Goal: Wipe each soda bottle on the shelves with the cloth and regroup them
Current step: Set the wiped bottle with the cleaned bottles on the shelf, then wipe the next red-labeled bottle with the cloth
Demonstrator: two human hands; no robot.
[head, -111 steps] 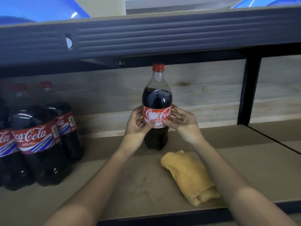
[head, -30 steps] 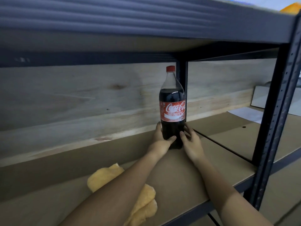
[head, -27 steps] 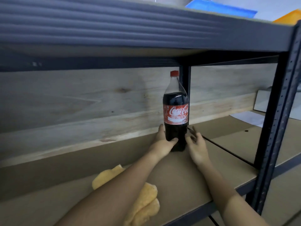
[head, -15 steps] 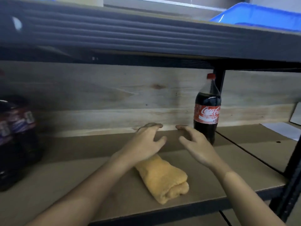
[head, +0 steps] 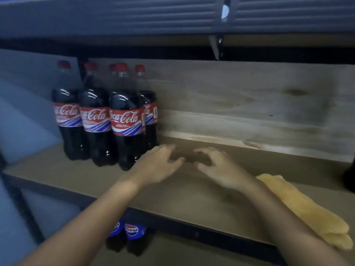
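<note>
Several Coca-Cola bottles [head: 126,120] with red caps stand grouped at the left of the brown shelf board [head: 192,196]. My left hand [head: 159,166] hovers just right of the nearest bottle, fingers relaxed and holding nothing. Beside it my right hand [head: 221,167] is also empty, fingers loosely spread. The folded yellow cloth [head: 307,210] lies on the shelf to the right, partly behind my right forearm. The dark base of a single bottle [head: 350,179] shows at the far right edge.
The dark metal beam of the upper shelf [head: 172,14] hangs low overhead. A wooden back panel [head: 249,104] closes the rear. Two Pepsi bottles [head: 132,230] stand on the shelf below. A dark upright post [head: 19,204] is at the left.
Both hands let go of the single bottle at the right and moved left, empty, to beside the bottle group. My view swung left; the cloth now lies to the right.
</note>
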